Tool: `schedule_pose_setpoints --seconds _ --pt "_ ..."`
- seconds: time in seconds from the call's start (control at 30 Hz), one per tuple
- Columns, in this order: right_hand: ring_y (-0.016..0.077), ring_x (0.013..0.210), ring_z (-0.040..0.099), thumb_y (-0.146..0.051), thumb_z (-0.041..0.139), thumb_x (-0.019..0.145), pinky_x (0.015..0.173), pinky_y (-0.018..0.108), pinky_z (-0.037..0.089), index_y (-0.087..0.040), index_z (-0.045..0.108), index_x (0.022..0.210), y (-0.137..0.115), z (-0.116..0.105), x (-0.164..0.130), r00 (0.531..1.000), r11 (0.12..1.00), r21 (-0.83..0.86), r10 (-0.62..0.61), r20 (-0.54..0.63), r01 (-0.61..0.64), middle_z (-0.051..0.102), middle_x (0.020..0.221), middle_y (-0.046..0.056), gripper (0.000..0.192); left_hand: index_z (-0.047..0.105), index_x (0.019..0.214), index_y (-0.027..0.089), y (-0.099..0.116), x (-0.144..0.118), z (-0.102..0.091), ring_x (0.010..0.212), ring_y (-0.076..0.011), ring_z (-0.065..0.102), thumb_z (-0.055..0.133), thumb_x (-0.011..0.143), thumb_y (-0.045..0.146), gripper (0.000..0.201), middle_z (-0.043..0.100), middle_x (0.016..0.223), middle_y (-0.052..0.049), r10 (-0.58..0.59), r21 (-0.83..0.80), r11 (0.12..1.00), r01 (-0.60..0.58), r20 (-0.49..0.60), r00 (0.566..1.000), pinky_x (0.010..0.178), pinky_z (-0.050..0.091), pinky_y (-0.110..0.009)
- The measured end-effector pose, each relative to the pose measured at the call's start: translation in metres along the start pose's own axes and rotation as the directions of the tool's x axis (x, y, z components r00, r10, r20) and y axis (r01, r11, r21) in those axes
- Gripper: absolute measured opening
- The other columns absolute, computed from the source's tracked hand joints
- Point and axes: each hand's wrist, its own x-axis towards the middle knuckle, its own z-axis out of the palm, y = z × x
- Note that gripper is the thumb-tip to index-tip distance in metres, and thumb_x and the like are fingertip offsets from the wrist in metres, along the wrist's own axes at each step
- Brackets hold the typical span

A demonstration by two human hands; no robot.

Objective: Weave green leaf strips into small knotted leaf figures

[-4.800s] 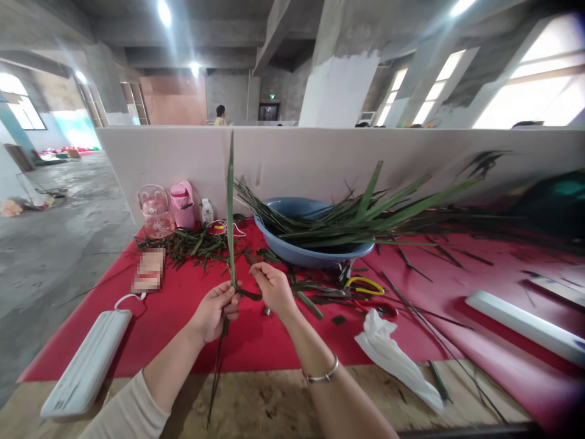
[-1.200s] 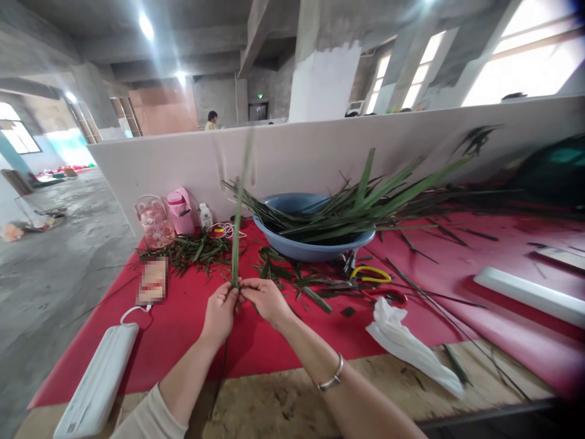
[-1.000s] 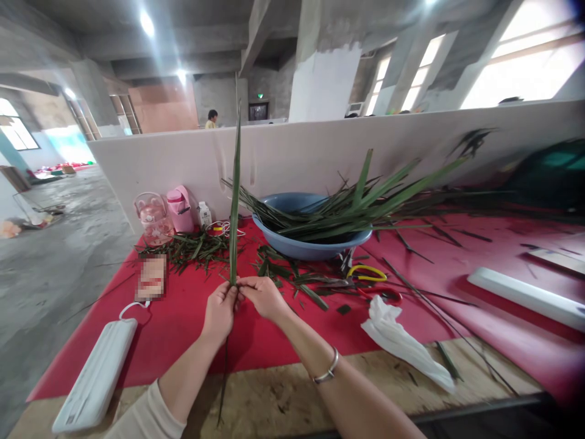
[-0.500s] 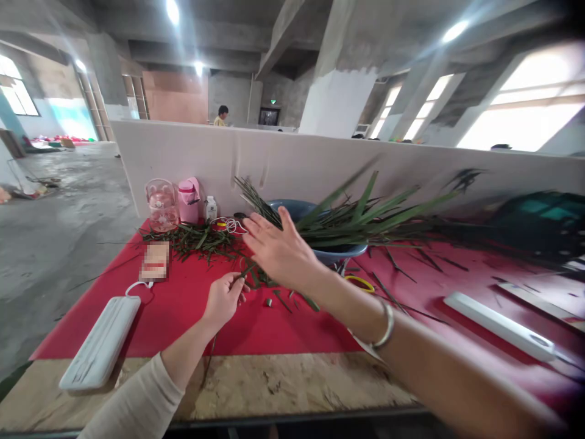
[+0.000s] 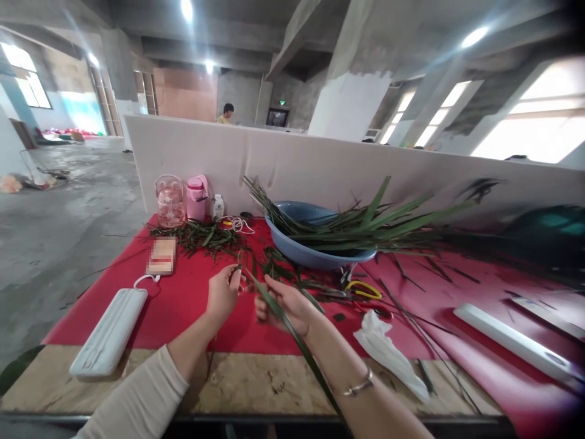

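Head view: left hand [image 5: 223, 291] has thumb and index pinched together on the end of a dark leaf strip [image 5: 302, 346], low over the red sheet [image 5: 158, 320]. Strip slants from near that pinch across the right hand [image 5: 287, 305] and down along the forearm. Right fingers are curled at the strip but blurred, so can't tell whether they clamp it or it just lies across. The left pinch probably serves as the fixed end, the right hand controlling the long tail. Blue basin [image 5: 299, 251] sits beyond, a bundle of long leaf blades [image 5: 338, 230] resting in it with tips over the rim, likely because they outrun it. Yellow-handled scissors [image 5: 377, 295] and a red handle [image 5: 387, 315] lie near the basin on the right hand's side, presumably for easy reach. Leaf scraps [image 5: 208, 238] are heaped left, by the pink flask [image 5: 196, 202] and clear pink jug [image 5: 170, 206], which back onto the white divider [image 5: 192, 141] (probably to keep drinks off the work area). Writing: small white bottle [image 5: 218, 208] carries dark print, too small to read; flat rectangular item [image 5: 163, 255] is pixelated; green sign [image 5: 282, 102] isn't legible. No brand readable.
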Motion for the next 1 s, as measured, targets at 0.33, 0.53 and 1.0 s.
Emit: schedule_pose_setpoints --seconds 0.33,0.53,1.0 --pt "0.0053 0.037 0.036 -0.031 0.052 0.075 0.046 0.020 0.039 -0.020 0.052 0.086 0.005 0.008 0.002 0.929 0.935 0.035 -0.344 -0.140 0.352 0.038 0.047 -0.009 0.015 0.060 0.086 0.015 0.002 -0.003 0.002 0.046 -0.0101 0.054 0.047 0.076 0.032 0.023 0.062 0.065 -0.003 -0.008 -0.020 1.000 0.008 0.019 1.000 0.044 0.041 -0.020" --pt "0.0086 0.043 0.035 -0.038 0.044 0.078 0.041 0.020 0.032 -0.021 0.052 0.092 0.015 0.010 0.038 0.597 0.672 -0.544 -0.724 -0.345 0.501 0.038 0.051 -0.006 0.024 0.058 0.091 0.014 -0.007 -0.011 0.013 0.048 -0.0105 0.056 0.049 0.075 0.034 0.028 0.062 0.064 -0.003 -0.030 -0.167 0.985 0.051 0.127 0.991 0.048 0.045 -0.021" --pt "0.0041 0.040 0.038 -0.012 0.063 0.054 0.036 0.015 0.031 -0.017 0.056 0.081 0.018 0.005 0.051 0.780 0.813 0.210 -0.397 -0.484 0.544 0.046 0.050 -0.007 0.028 0.063 0.093 0.019 0.000 -0.016 0.007 0.052 -0.0103 0.057 0.043 0.079 0.026 0.025 0.064 0.065 -0.001 0.183 0.104 0.975 -0.195 0.113 0.977 0.054 0.045 -0.020"
